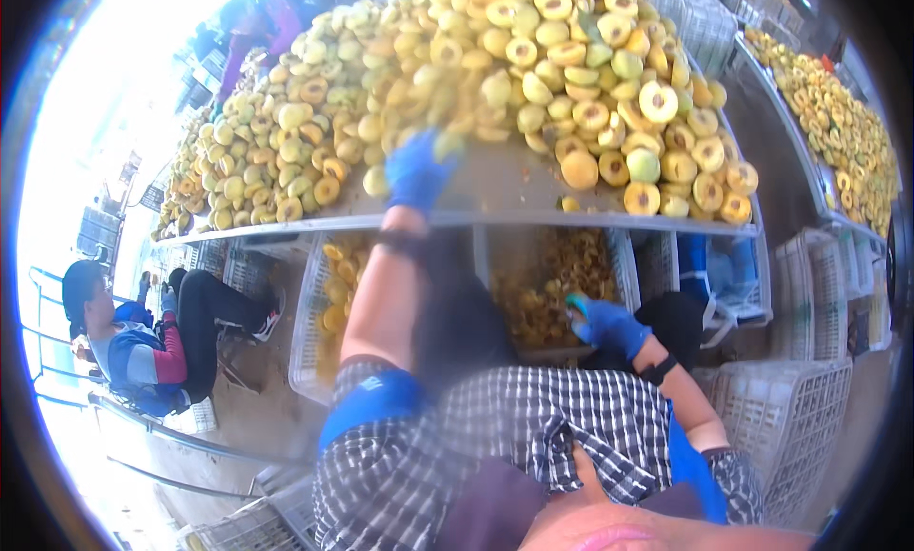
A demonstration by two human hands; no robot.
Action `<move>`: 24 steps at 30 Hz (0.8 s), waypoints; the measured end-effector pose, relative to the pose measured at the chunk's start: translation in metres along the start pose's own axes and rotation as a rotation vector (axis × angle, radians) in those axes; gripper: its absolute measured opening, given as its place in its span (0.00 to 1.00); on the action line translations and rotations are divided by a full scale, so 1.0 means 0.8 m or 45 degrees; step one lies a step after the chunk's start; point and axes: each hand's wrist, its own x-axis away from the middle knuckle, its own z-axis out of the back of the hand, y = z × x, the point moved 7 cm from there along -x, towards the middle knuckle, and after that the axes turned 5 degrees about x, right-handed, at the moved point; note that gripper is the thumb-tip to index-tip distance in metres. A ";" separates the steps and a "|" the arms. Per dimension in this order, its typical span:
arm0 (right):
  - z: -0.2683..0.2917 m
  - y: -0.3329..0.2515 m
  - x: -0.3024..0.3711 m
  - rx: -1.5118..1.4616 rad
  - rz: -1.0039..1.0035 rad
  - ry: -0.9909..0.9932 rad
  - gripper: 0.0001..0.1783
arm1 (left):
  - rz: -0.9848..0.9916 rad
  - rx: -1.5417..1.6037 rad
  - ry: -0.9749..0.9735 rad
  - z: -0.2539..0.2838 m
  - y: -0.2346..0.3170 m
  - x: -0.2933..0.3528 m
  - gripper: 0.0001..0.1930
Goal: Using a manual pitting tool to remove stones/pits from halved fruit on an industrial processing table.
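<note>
Stretched forward over the metal table point(486, 185), my left hand point(419, 170) in a blue glove is at the near edge of a large heap of halved yellow peaches point(657, 102). Motion smears its fingers, and whether a peach half is in them I cannot make out. Lower on the right, my right hand point(609, 328), also gloved in blue, is closed around a small teal-handled tool point(577, 305); the tool's working end is not clear. That hand hovers over a crate of brown pits and scraps point(571, 265) below the table edge.
A crate of yellow peach halves point(338, 285) stands left of the scrap crate. Stacked white crates point(781, 427) are close on my right, near a blue container point(728, 265). A seated person point(133, 351) is at left. Another peach-laden table point(828, 113) lies far right.
</note>
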 end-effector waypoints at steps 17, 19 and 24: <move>0.017 -0.008 -0.007 -0.997 -0.213 -0.006 0.13 | 0.447 2.867 0.001 0.015 0.063 0.027 0.29; 0.069 -0.042 -0.016 -0.944 -0.077 0.163 0.14 | 0.546 3.217 -0.080 0.028 0.098 0.047 0.26; 0.169 -0.112 -0.031 -0.681 0.158 0.601 0.14 | 0.385 2.624 0.048 0.018 0.139 0.074 0.21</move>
